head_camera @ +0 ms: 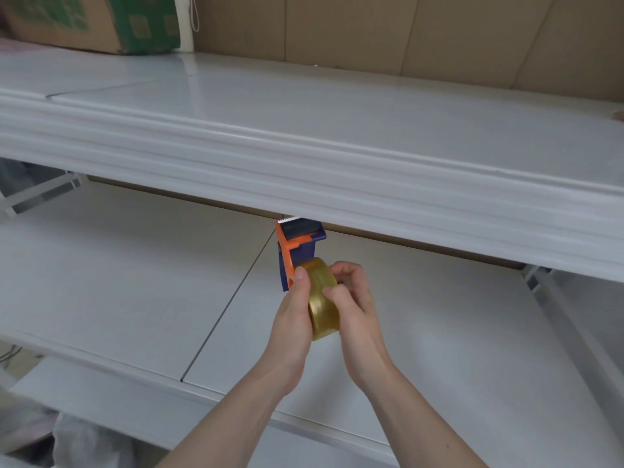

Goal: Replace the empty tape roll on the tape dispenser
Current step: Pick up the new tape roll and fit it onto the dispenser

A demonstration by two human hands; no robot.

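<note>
Both forearms bare, no sleeves reaching the left hand or right hand.

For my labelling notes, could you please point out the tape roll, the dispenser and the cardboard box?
tape roll [321, 305]: head view, outer band.
dispenser [297, 238]: head view, orange frame.
cardboard box [101, 21]: head view, front face.

Upper shelf low over dispenser

A white two-tier shelving unit was seen. The upper shelf, made of glossy white panels joined at a seam on the left, was fronted by a thick moulded edge. A cardboard box with green printing was set on its far left end. The lower shelf, also of white panels divided by a dark seam, was supported by white brackets at the sides.
</note>
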